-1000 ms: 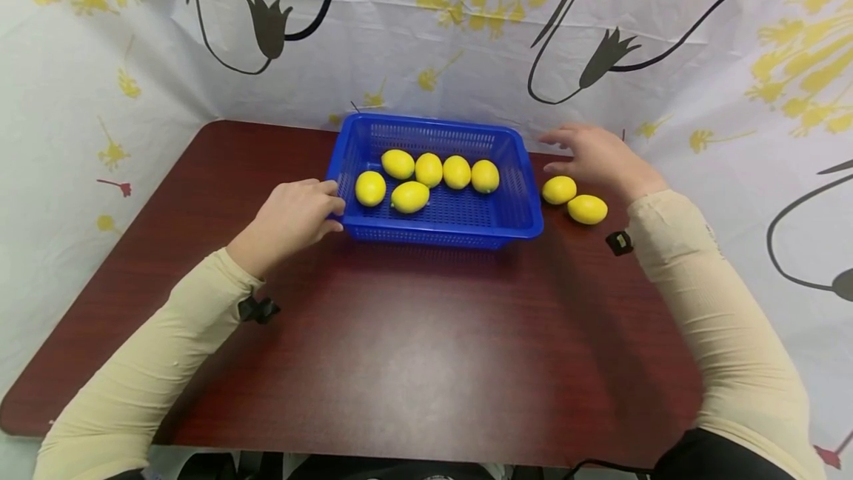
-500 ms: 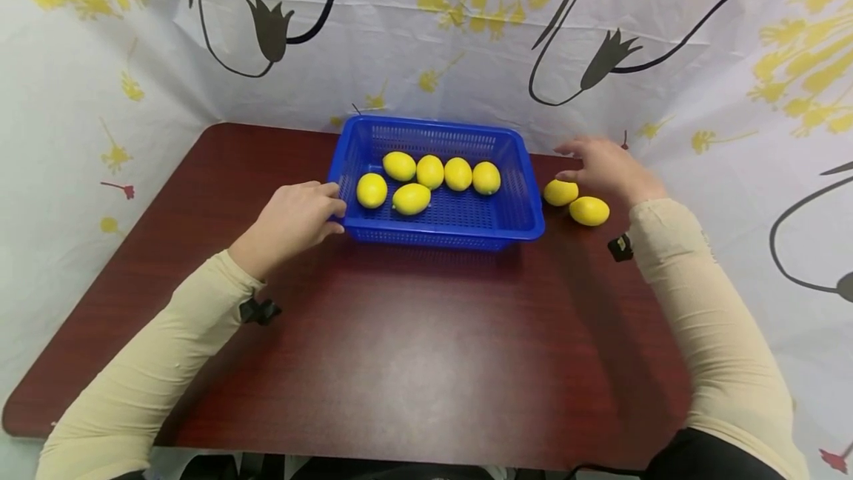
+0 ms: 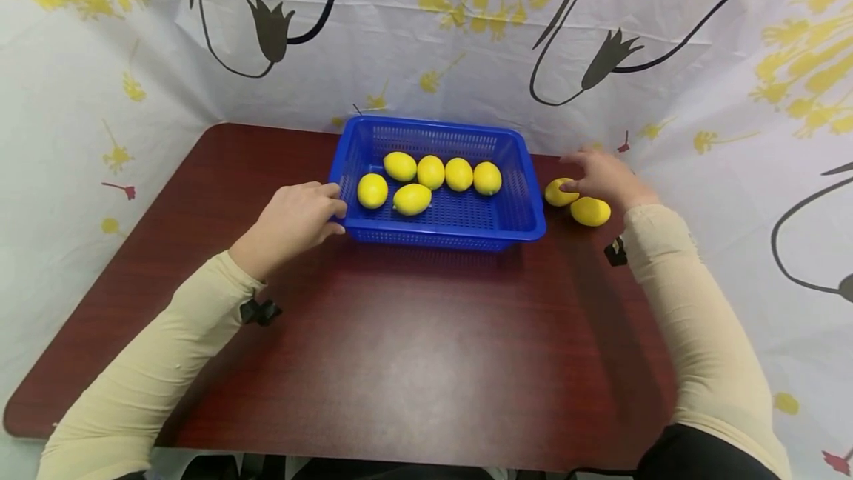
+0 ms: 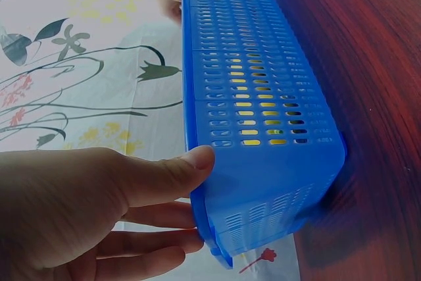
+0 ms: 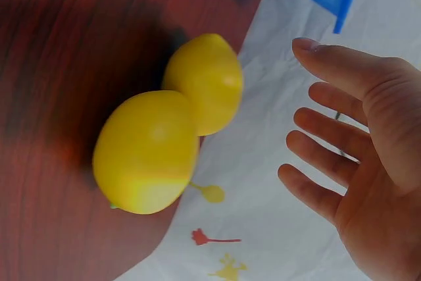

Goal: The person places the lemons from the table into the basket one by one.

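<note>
A blue plastic basket (image 3: 453,232) stands at the back of the table with several yellow lemons (image 3: 412,199) lying in it. My left hand (image 3: 288,224) grips the basket's near left corner. In the left wrist view, the thumb (image 4: 187,169) lies on the wall just under the rim, the fingers on the other side. Right of the basket, two more lemons (image 5: 148,153) lie side by side on the tabletop, touching. My right hand (image 3: 603,178) hovers over them, fingers relaxed and spread, holding nothing. It partly covers the farther lemon (image 3: 558,193) in the head view.
The dark red-brown table (image 3: 400,347) extends in front of the basket and to its left. A white sheet with flower prints (image 3: 480,58) hangs right behind the basket and along both sides.
My right hand has moved from beside the basket's right rim to the right and nearer to me, over the two loose lemons. The left hand keeps its grip; the basket has not moved.
</note>
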Available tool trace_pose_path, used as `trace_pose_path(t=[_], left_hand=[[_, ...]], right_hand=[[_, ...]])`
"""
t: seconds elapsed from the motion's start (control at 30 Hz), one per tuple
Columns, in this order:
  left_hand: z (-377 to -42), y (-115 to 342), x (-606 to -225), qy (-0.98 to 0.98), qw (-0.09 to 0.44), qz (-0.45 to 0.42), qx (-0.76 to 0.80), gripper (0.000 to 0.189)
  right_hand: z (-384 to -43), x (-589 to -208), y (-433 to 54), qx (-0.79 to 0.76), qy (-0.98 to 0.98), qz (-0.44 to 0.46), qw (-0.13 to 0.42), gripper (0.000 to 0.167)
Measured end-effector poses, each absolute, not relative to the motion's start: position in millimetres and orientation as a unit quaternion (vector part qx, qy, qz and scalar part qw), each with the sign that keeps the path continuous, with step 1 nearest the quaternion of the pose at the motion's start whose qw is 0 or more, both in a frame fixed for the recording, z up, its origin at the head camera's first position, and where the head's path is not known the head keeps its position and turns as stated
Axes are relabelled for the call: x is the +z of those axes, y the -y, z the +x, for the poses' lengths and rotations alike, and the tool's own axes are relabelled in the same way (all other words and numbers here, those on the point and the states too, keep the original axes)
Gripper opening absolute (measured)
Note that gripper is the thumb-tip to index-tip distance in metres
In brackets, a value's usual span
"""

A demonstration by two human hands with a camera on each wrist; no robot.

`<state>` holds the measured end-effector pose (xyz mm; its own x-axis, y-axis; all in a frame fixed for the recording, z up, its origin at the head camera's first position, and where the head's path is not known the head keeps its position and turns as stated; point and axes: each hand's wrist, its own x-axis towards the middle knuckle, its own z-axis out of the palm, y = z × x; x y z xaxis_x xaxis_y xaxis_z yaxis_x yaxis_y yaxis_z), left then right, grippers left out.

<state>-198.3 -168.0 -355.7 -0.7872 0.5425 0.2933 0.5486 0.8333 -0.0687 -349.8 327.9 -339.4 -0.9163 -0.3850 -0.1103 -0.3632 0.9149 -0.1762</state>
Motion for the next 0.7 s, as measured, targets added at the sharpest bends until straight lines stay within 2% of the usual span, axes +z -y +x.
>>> trace_pose_path(t=[0.23,0.7], left_hand=[[-198.7,168.1,-356.3,0.944,0.155,-0.29,-0.014,0.017],[-199.2,168.2,-357.6,0.944,0.157,-0.289,-0.013,0.016]], right_hand=[[-355.2,-352.9,-332.9,-0.082,-0.975,-0.187,0.086,0.06],[-361.6,-375.6,-338.6,-0.079,-0.977,-0.186,0.074,0.058]])
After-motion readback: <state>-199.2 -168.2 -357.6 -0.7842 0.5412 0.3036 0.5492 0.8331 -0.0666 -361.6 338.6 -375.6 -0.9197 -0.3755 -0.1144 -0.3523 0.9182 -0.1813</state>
